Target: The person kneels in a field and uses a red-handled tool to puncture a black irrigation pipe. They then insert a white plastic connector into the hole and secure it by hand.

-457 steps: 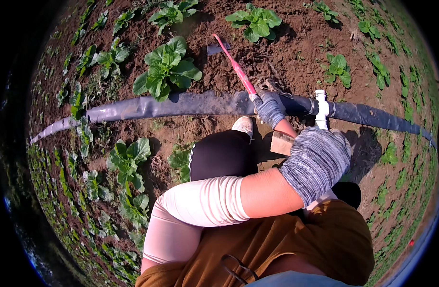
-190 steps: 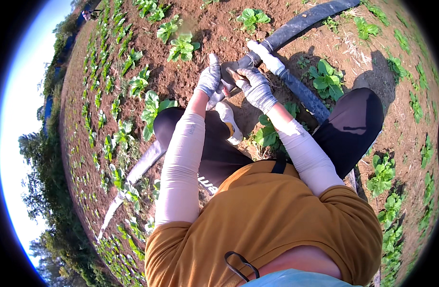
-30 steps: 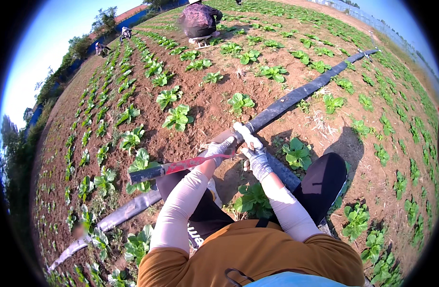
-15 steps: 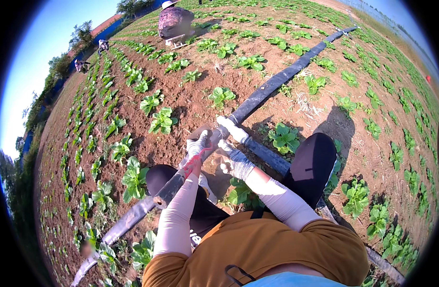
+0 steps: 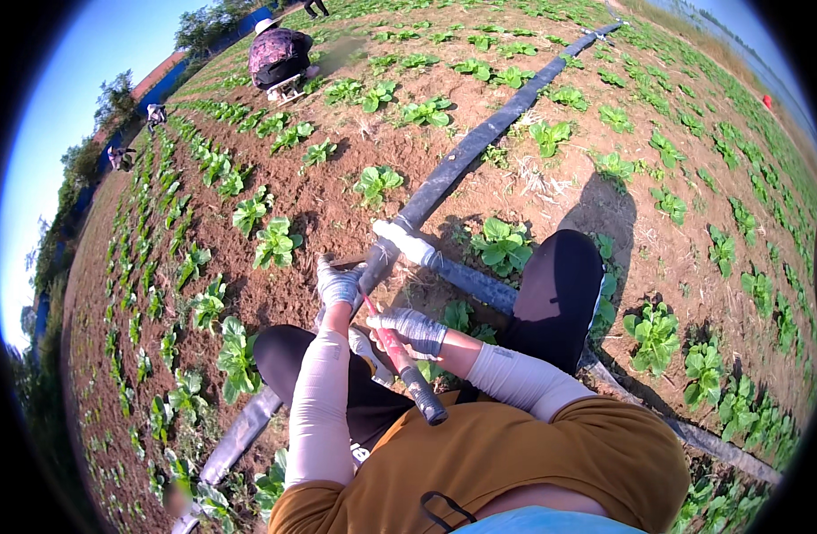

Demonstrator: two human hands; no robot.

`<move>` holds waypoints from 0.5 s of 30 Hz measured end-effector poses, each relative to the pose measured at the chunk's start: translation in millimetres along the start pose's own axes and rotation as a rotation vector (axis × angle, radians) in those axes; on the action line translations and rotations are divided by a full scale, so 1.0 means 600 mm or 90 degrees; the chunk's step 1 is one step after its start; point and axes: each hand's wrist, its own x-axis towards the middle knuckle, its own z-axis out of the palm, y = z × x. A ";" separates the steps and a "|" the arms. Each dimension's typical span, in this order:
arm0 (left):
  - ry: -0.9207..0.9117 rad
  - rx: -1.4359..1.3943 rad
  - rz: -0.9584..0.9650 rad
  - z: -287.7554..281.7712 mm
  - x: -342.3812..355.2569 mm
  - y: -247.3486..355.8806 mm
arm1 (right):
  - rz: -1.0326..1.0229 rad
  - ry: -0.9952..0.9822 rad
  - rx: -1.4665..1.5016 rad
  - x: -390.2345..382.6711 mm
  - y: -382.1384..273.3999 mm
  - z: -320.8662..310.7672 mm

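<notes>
A short-handled hoe (image 5: 394, 348) with a red shaft and a black grip slants across in front of my body, its grip end toward my belly. My right hand (image 5: 411, 330), in a grey-white glove, is closed round the red shaft. My left hand (image 5: 339, 287), gloved alike, is closed at the far end by the dark blade, which is mostly hidden. Just beyond both hands, a black irrigation hose (image 5: 466, 149) runs away over the soil. A white-wrapped joint (image 5: 405, 241) links it to a side hose (image 5: 473, 283) passing near my right knee.
Rows of leafy green plants (image 5: 275, 242) cover the brown soil, with one plant (image 5: 501, 246) beside the side hose. A person (image 5: 279, 58) in a patterned top sits on a low stool ahead. More people are farther off. Another hose stretch (image 5: 239, 433) lies at my lower left.
The hoe's grip end has swung from my left side to the middle. My right hand, apart from it before, now grips the shaft, and my left hand has shifted toward the blade.
</notes>
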 end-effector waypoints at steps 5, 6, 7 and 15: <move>-0.064 0.182 0.005 -0.013 0.054 -0.094 | -0.025 0.015 -0.097 0.009 0.010 0.019; -0.032 0.221 -0.014 -0.012 0.056 -0.100 | -0.018 0.023 -0.114 0.012 0.011 0.023; -0.004 0.260 -0.033 -0.007 0.051 -0.094 | -0.017 0.036 -0.163 0.020 0.013 0.013; -0.097 0.467 -0.069 -0.038 0.009 0.029 | -0.011 0.060 -0.027 0.027 0.009 -0.019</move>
